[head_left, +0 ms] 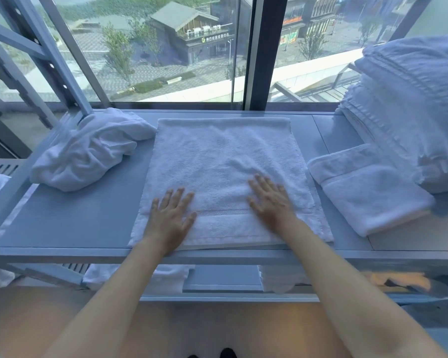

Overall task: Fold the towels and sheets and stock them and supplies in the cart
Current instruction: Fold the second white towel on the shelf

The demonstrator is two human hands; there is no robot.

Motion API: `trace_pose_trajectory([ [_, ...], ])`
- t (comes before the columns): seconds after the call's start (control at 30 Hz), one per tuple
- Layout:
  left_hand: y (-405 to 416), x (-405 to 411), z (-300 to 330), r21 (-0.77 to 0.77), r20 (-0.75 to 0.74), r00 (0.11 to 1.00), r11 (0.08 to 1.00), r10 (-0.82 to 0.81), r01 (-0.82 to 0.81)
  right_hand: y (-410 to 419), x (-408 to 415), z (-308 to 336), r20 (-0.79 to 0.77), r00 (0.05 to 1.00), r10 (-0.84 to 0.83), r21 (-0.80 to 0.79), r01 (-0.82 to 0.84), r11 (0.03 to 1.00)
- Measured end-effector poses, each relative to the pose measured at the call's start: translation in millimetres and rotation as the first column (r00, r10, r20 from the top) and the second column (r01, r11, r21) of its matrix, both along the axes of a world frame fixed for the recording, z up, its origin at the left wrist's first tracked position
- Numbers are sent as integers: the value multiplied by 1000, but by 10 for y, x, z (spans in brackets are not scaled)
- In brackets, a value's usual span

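White terry towel lies spread flat in the middle of the pale counter, its long axis running from the near edge toward the window, a woven border band crossing it close to the person. Both hands press on that near end: the left hand with fingers straight and slightly splayed, the right hand likewise flat and open (its outline is a little blurred). A crumpled white cloth sits left of the towel, touching its far corner. To the right lies a folded towel, angled, just beside a tall stack of folded linens. More white linen shows on the shelf below.
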State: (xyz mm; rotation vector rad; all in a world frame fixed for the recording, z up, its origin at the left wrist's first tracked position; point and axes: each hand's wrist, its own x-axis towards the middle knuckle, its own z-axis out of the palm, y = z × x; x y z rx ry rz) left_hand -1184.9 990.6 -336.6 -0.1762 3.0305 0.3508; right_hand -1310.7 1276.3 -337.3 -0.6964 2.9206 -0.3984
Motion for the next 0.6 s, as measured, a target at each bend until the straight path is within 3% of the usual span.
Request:
trace_pose_trajectory([
  [0.1,-123,177,-37,-5,10,1000,1000,2,-2,570,-165,-65,0,994,-110,55,110,992],
  [0.23,-54,361,6,18,6,1000,1000,20,-20,872,30,-107,17,997,-79,73,78,994],
  [0.43,267,508,120,101,-257,956,988,141,-118,731,693,-104,-50,990,-134,50,136,989],
  [0.5,426,257,149,70,-218,975,997,49,-35,430,626,-26,-75,994,-82,-21,81,997],
  [0.6,611,-203,139,22,-112,992,998,-50,53,-134,342,79,6,996,93,-76,-93,993],
])
